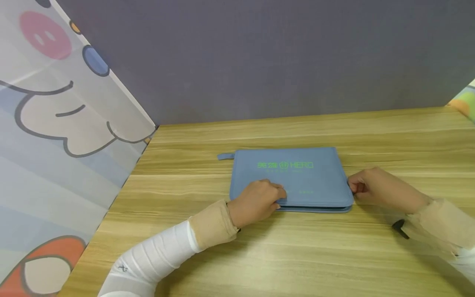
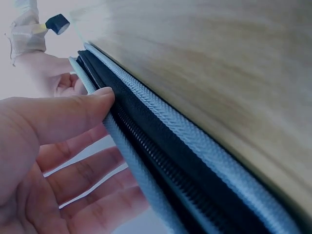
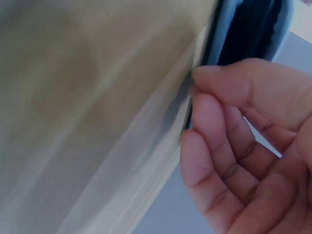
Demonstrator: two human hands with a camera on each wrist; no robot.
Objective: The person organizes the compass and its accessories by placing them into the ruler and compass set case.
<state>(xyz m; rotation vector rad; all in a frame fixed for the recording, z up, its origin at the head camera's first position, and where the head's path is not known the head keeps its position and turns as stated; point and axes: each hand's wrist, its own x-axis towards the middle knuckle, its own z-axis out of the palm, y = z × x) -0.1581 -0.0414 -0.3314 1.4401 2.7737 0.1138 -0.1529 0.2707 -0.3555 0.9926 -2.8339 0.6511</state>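
A blue zippered case (image 1: 319, 175) with green lettering lies flat on the table, a narrow gap along its near edge. My left hand (image 1: 256, 200) pinches the cover at that edge, its thumb (image 2: 92, 105) by the gap and its fingers over the top. Dark zipper teeth (image 2: 151, 146) run along the gap in the left wrist view. At the case's right side, my right hand (image 1: 386, 189) has curled fingers, with thumb and forefinger pinched together at the edge. Those fingertips hide whatever small part lies between them.
A blue fabric tab (image 1: 225, 156) sticks out from the case's far left corner. The wood-grain table (image 1: 178, 173) meets a grey upright panel (image 1: 278, 62) at the back. A cartoon-printed sheet (image 1: 55, 165) hangs along the left side.
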